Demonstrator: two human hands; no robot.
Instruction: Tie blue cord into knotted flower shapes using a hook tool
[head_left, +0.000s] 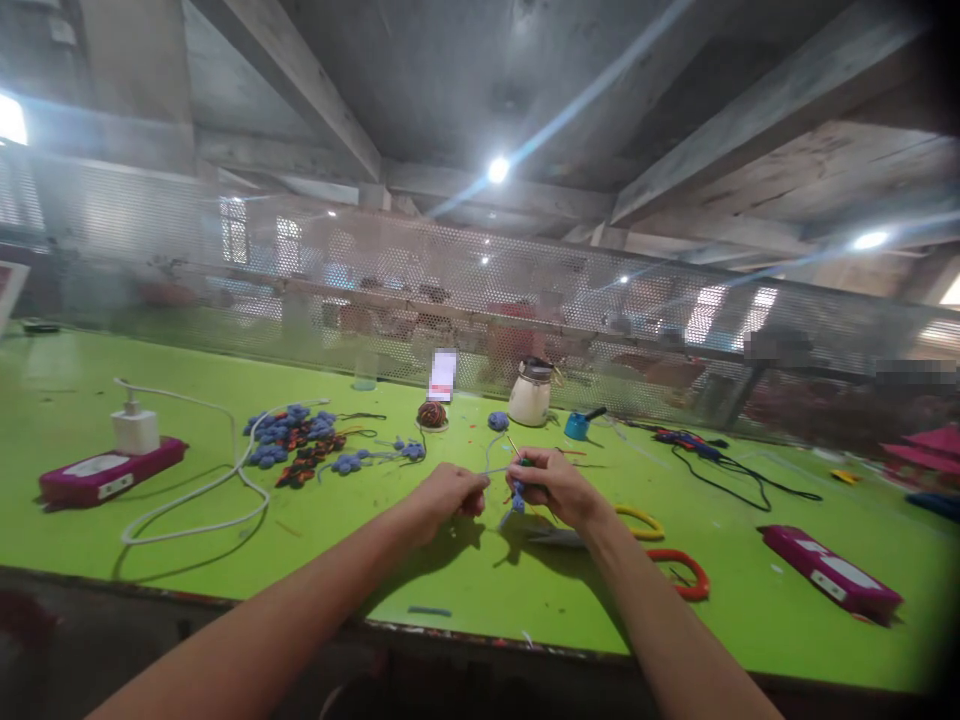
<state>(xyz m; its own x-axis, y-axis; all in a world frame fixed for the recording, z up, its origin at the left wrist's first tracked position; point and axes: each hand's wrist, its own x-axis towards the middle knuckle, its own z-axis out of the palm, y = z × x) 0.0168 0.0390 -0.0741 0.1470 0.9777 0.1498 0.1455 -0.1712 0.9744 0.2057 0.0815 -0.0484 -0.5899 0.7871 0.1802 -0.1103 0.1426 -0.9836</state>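
My right hand point(555, 485) is closed around a thin crochet hook point(513, 445), whose tip points up and to the left. A small blue crocheted piece point(518, 499) hangs below those fingers. Pinched in my left hand point(454, 490) is a strand of blue yarn point(496, 471), which stretches across to the hook. Behind the hands sits a small blue yarn ball point(498, 420), with a strand trailing toward them. Scissors point(686, 556) with one yellow and one red handle lie partly hidden beneath my right forearm.
Blue and dark crocheted flowers point(296, 440) lie left, near a white cable point(240, 490) and a purple power strip point(112, 475). A dark red yarn ball point(432, 414), phone point(442, 375), cream jug point(531, 395) and blue pot point(577, 425) stand behind. Another purple strip point(829, 572) lies right.
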